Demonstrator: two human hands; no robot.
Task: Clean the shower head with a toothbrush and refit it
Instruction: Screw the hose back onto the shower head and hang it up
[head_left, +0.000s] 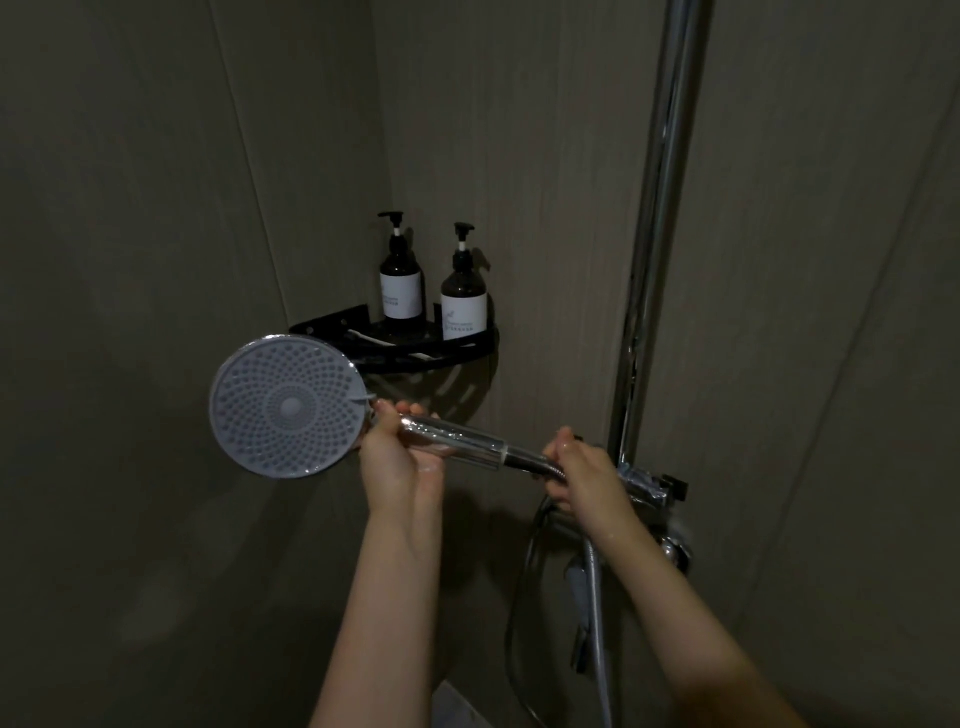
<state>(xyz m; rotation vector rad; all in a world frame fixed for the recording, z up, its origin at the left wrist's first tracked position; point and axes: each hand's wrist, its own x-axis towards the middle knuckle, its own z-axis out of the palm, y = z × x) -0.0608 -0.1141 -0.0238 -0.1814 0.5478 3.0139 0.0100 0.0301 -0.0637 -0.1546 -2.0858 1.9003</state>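
The round grey chrome-handled shower head (283, 405) is off its wall bracket, its handle gripped by the left hand (400, 452), while the right hand (582, 475) grips the metal hose (597, 623) coupling at the handle's end. A white toothbrush (371, 339) appears to lie on the black corner shelf (452, 353), so brushing seems finished or not begun; I cannot tell whether the hose is being unscrewed or screwed back.

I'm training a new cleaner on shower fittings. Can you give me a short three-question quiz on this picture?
1. True or false: the left hand grips the handle of the shower head.
2. What does the right hand grip? A) a pump bottle B) the hose end at the handle C) the riser pipe
3. How many pump bottles stand on the corner shelf?

Key: 1 true; 2 B; 3 two.
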